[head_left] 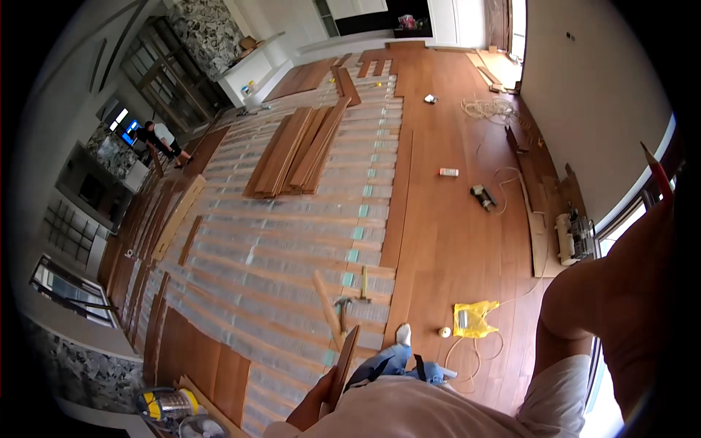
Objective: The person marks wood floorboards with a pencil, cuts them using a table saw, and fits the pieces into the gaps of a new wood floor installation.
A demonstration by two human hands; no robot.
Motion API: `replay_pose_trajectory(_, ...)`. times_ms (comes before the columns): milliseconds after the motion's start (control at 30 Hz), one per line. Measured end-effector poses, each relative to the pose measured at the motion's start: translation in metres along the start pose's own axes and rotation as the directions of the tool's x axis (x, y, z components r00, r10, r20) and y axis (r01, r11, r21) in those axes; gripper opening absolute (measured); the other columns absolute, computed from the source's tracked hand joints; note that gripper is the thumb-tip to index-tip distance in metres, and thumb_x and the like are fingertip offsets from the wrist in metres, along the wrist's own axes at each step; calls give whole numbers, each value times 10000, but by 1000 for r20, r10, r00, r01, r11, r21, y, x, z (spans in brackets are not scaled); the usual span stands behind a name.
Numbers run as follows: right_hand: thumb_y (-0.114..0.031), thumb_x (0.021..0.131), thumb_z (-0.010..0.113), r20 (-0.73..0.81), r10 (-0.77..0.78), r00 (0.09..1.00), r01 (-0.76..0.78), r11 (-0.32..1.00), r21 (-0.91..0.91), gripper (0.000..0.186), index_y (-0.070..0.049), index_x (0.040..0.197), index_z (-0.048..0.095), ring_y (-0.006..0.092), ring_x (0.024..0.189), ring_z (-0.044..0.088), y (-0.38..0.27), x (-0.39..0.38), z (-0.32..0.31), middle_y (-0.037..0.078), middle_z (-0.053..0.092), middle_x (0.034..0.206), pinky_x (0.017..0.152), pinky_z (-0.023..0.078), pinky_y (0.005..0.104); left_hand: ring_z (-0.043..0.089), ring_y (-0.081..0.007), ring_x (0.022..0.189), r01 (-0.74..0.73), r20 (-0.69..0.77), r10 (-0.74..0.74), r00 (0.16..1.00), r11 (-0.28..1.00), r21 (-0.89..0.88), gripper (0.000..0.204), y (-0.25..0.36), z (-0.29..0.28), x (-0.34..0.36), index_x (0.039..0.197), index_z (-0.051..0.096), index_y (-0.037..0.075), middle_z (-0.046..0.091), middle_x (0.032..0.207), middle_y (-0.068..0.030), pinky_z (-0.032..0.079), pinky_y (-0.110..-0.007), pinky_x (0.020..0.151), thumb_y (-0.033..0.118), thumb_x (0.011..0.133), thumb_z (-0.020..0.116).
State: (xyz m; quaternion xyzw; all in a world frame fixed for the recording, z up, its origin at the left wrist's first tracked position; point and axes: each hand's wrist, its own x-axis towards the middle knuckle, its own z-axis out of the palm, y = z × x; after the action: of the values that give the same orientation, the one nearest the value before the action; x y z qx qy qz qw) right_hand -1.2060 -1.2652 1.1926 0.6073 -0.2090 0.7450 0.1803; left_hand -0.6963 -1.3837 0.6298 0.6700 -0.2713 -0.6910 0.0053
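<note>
Since the left hand [315, 403] only clasps the plank [343, 369] by its edge, w/ the right hand unseen, it could slip onto the hammer [342, 303].

Stacked floorboards [296, 153] — hammer [343, 303] — yellow bag [473, 319]

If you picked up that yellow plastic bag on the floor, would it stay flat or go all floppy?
The yellow plastic bag would probably go floppy: it already lies crumpled on the wooden floor. It looks thin, so likely light, though something grey inside may make it sag.
</note>
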Motion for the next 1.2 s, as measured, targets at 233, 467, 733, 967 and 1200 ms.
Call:
replay_pose_trajectory(233, -91, 986, 470, -85, 204, 975, -201, 979, 43, 206, -38, 1115, 623, 91, 741, 548, 191, 10, -19, 65, 666, 958, 649, 409, 202, 548, -231, 636, -16, 32, 10, 999, 978, 209, 577, 248, 88, 98, 943, 609, 104, 579, 757, -93, 448, -364, 576, 643, 980, 406)
replay_pose_trajectory(467, -86, 971, 504, -71, 32, 997, -38, 996, -82, 163, -59, 1061, 637, 92, 737, 555, 362, 30, -68, 52, 664, 922, 650, 416, 205, 565, -235, 761, -139, 206, 66, 976, 920, 367, 585, 503, 264, 238, 1043, 602, 84, 598, 884, -108, 457, -360, 673, 636, 980, 418)
replay_pose_trajectory(733, -80, 955, 542, -22, -48, 999, 47, 997, -68, 120, -83, 1000, 653, 93, 733, 563, 595, 77, -95, 37, 661, 880, 652, 425, 209, 585, -240, 904, 45, 102, -58, 993, 991, 129, 616, 575, 271, 290, 1157, 594, 61, 619, 1029, -125, 466, -356, 785, 627, 980, 431)
replay_pose_trajectory(967, -75, 941, 575, 18, -17, 1000, 17, 1000, 16, 97, -104, 947, 667, 93, 729, 570, 773, 97, -77, 24, 658, 844, 653, 433, 212, 602, -244, 1028, 124, 79, -126, 989, 992, 30, 658, 624, 265, 324, 1258, 587, 41, 637, 1156, -140, 474, -352, 883, 620, 981, 443)
replay_pose_trajectory(1200, -50, 922, 586, 261, 242, 934, -277, 955, 106, 106, -94, 903, 680, 116, 730, 587, 985, 86, -37, 40, 663, 820, 658, 450, 228, 624, -280, 1081, 156, 91, -161, 983, 986, 63, 792, 820, 325, 391, 1344, 555, -11, 631, 1274, -170, 472, -363, 955, 666, 937, 488)
